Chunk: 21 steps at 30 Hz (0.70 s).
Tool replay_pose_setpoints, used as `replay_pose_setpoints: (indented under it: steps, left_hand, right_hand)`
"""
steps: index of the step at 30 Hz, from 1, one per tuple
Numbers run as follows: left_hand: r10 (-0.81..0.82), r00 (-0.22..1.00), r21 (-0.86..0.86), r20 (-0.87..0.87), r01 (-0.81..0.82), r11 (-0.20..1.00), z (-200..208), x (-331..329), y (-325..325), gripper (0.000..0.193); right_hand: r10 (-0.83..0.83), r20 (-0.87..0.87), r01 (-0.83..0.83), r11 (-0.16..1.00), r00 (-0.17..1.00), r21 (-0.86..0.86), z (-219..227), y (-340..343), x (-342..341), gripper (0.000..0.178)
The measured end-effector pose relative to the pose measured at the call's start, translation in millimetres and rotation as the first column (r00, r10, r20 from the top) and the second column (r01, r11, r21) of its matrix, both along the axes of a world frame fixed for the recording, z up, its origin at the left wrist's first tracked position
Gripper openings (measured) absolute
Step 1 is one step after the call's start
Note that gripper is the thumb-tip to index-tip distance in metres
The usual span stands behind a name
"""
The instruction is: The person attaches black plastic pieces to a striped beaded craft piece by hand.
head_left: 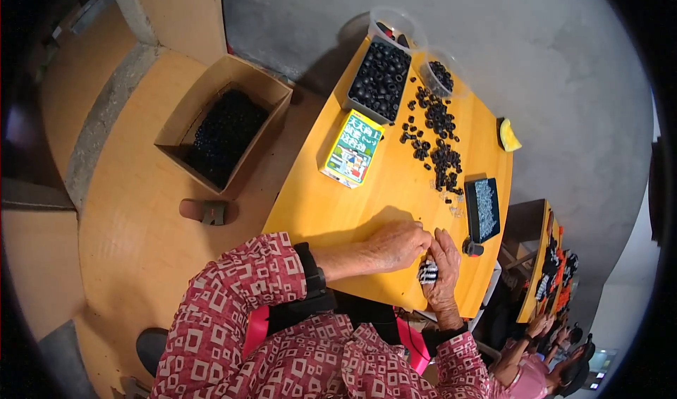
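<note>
Near the front edge of the table, my two hands meet at the fingertips. The fingers of my left hand point(403, 245) are curled closed in a pinch, and whatever they hold is hidden. My right hand point(446, 272) is wrapped over a black-and-white striped piece point(427, 272), whose kind I cannot make out, partly covered by the palm. Beyond the hands, many small black ring-like parts point(444, 161) lie loose on the table. To the right of the hands sits a black tray point(468, 203) filled with small silvery pieces point(485, 209), with a small dark object point(472, 247) at its near end.
On the yellow table point(303, 201) stand a bin of black parts point(381, 78), a printed card box point(352, 149) and two clear tubs point(397, 24). A yellow piece point(508, 135) lies at the far right edge. An open carton point(271, 103) and a slipper point(203, 211) are left; co-workers sit right.
</note>
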<state>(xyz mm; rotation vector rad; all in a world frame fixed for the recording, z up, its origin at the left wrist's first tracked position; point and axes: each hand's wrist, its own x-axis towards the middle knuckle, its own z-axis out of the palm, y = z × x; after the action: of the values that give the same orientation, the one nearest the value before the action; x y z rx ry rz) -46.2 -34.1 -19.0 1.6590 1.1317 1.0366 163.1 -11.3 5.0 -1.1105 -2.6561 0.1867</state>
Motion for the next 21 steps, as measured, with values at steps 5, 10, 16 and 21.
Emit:
replay_pose_setpoints:
  steps: [5, 10, 16, 21]
  left_hand:
    - [0.012, 1.000, -0.030, 0.013, -0.011, 0.999, -7, 5, 2, 0.012]
    - [-0.004, 1.000, -0.054, 0.011, 0.005, 0.999, -11, 11, 7, 0.012]
    - [0.046, 0.997, -0.034, 0.063, -0.044, 0.998, -16, 12, 8, 0.017]
    - [0.043, 0.999, -0.069, 0.017, -0.042, 0.997, -7, 7, 8, 0.012]
  right_hand:
    - [0.021, -0.027, -0.021, 1.000, 0.999, 0.019, -4, 2, 1, 0.042]
    - [-0.011, -0.038, 0.011, 1.000, 0.999, 0.000, -7, 3, 7, 0.043]
    - [-0.018, -0.042, 0.016, 0.999, 0.999, -0.034, -8, 5, 7, 0.043]
    - [0.001, -0.084, -0.005, 0.998, 0.996, -0.055, -8, 5, 7, 0.043]
